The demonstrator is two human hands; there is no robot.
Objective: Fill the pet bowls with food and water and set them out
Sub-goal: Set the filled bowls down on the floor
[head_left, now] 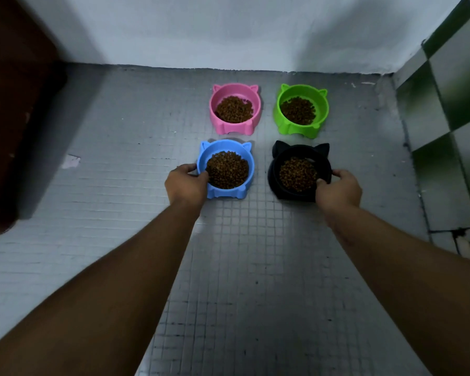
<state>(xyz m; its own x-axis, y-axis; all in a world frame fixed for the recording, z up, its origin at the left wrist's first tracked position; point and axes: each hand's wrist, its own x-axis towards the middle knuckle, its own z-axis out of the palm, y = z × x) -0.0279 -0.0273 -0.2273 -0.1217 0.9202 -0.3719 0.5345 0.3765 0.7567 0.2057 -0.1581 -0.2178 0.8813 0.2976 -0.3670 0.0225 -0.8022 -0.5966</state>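
1. Four cat-eared pet bowls form a two-by-two square on the gridded grey floor (pixel 255 253). The pink bowl (pixel 235 129) is far left, the green bowl (pixel 296 130) far right, the blue bowl (pixel 225 146) near left and the black bowl (pixel 299 150) near right. They stand close together but apart.
2. Four heaps of brown kibble (pixel 234 109), one in each bowl.
3. Two hands, both bare and at arm's length. The left hand (pixel 186 183) grips the blue bowl's left rim, thumb hooked over the edge beside the food and fingers curled round the outside. The right hand (pixel 338 188) grips the black bowl's right rim the same way.
4. Each hand hides part of its bowl's near side. I cannot tell whether these two bowls rest fully on the floor.
5. One white wall (pixel 228 31) runs just behind the far pair.
6. One dark brown panel (pixel 11 118) stands at the left and green-and-white checkered tiles (pixel 451 90) at the right, both well apart from the bowls.
7. One pale scrap (pixel 71 160) lies on the floor left of the blue bowl.
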